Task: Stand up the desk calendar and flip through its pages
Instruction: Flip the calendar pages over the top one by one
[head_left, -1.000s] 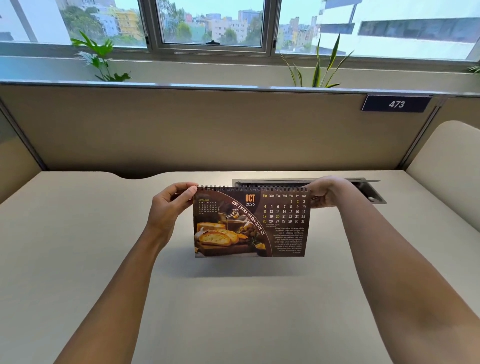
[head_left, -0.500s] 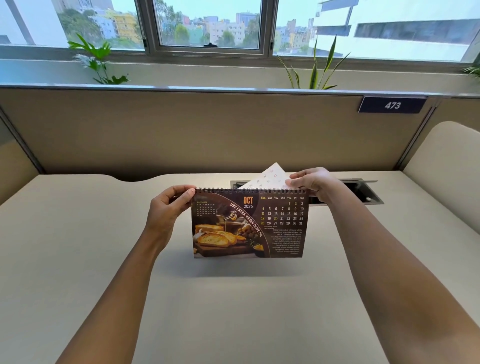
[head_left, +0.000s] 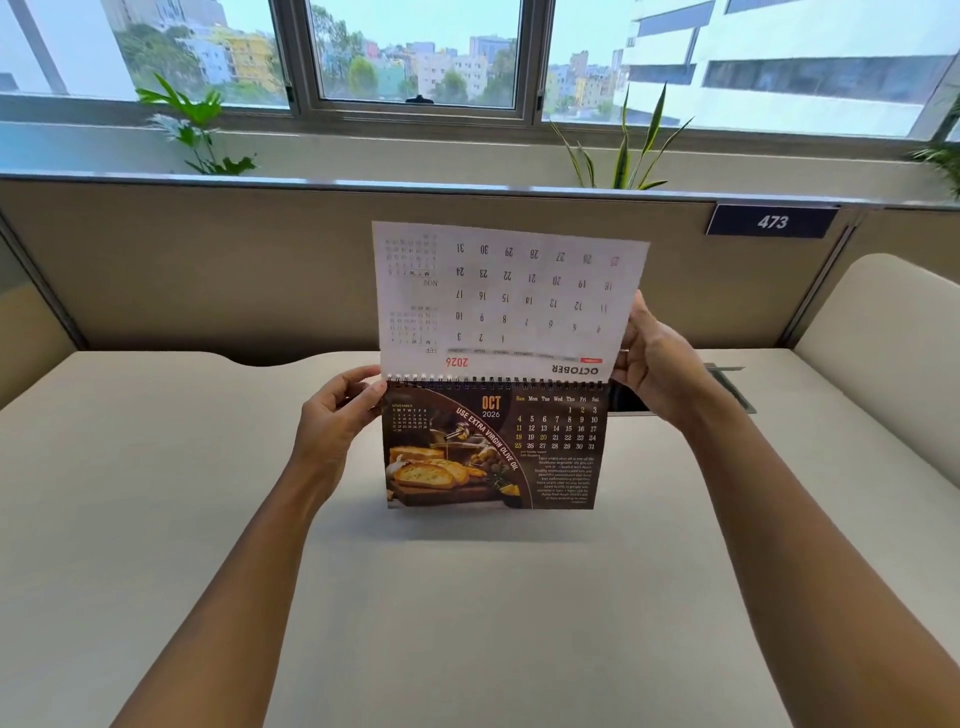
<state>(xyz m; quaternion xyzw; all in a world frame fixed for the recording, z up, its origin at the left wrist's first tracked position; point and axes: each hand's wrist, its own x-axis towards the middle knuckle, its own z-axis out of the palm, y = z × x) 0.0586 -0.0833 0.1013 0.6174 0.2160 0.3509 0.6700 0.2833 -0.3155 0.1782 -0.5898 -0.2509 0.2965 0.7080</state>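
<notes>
Two bare hands work a spiral-bound desk calendar (head_left: 493, 447) that stands upright on the pale beige desk top (head_left: 467, 623), near the middle of the desk and in front of the tan partition wall (head_left: 208, 260). The left hand (head_left: 337, 415) has its thumb and curled fingers closed in a pinch on the calendar's upper left corner, right at the end of the black wire binding (head_left: 493, 383). The right hand (head_left: 660, 364) is looser: its fingers are slightly spread and extended upward along the right edge of a white page (head_left: 509, 296), with the thumb lying against that edge lower down, so the sheet is held lightly between them. That page is lifted straight up from the binding and stands above the calendar, its printed side facing the camera upside down; it reads "OCTOBER" and "2026" with a grid of dates, partly blurred.

Below the binding, the dark brown front page shows "OCT 2026" in orange and white, a date table at the upper right, the curved slogan "USE EXTRA VIRGIN OLIVE OIL", a photo of toasted bread slices on a board, and a block of small text too fine to read. The calendar's lower edge rests on the desk, casting a soft shadow toward the camera.
</notes>
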